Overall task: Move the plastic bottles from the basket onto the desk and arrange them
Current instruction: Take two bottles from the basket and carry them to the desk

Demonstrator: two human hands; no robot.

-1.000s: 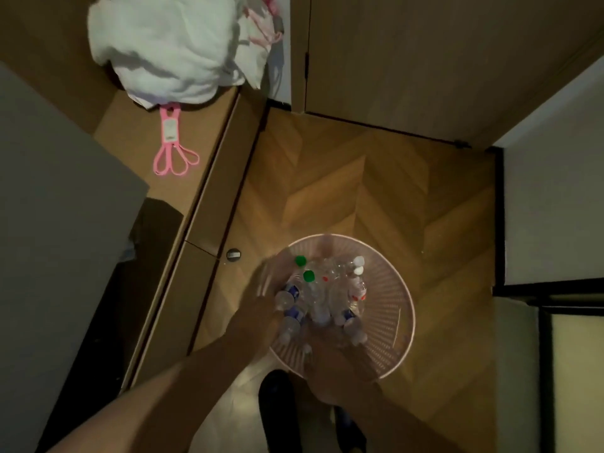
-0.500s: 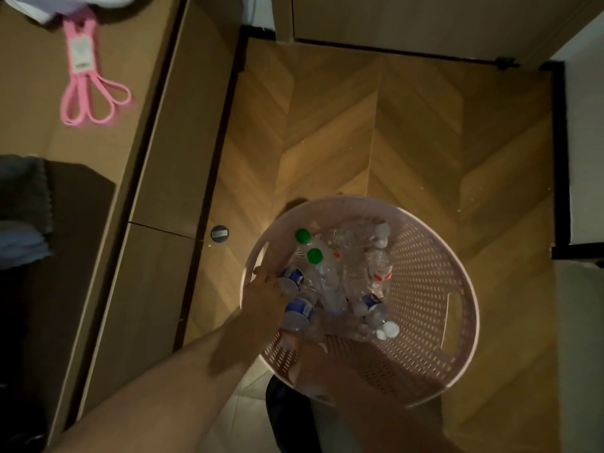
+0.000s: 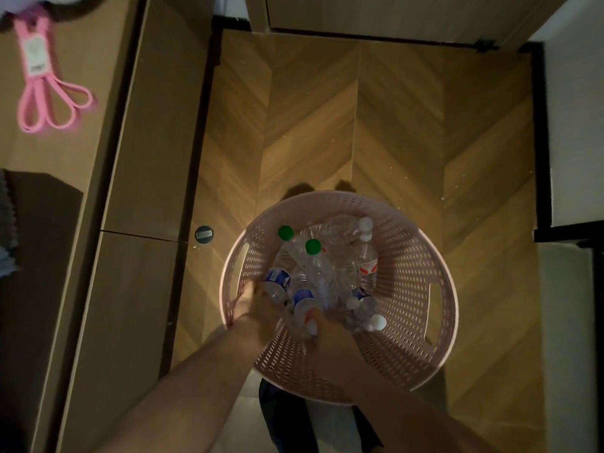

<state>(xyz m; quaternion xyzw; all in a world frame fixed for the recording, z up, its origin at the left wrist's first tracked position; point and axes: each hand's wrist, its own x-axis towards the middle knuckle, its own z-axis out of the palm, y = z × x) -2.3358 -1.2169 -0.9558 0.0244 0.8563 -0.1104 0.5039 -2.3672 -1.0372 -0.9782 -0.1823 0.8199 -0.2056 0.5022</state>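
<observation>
A round pink perforated basket (image 3: 438,289) stands on the wooden floor and holds several clear plastic bottles. Two have green caps (image 3: 312,246), others white caps (image 3: 365,223), and some carry blue labels. My left hand (image 3: 258,308) reaches in over the basket's left rim and closes on a blue-labelled bottle (image 3: 277,282). Beside it, my right hand (image 3: 330,335) is low in the basket, wrapped round the neck end of another blue-labelled bottle (image 3: 304,300), whose white cap shows at my thumb. Both hands are blurred. The wooden desk (image 3: 81,152) lies to the left.
A pink elastic band (image 3: 45,93) lies on the desk top, with a dark object (image 3: 39,240) nearer me. A round metal door stop (image 3: 204,233) sits on the floor beside the basket. A closed door and walls bound the floor at the back and right.
My right hand has moved forward from the near rim into the bottles. My left hand has shifted slightly along the blue-labelled bottles. The view has tilted down and closer to the basket.
</observation>
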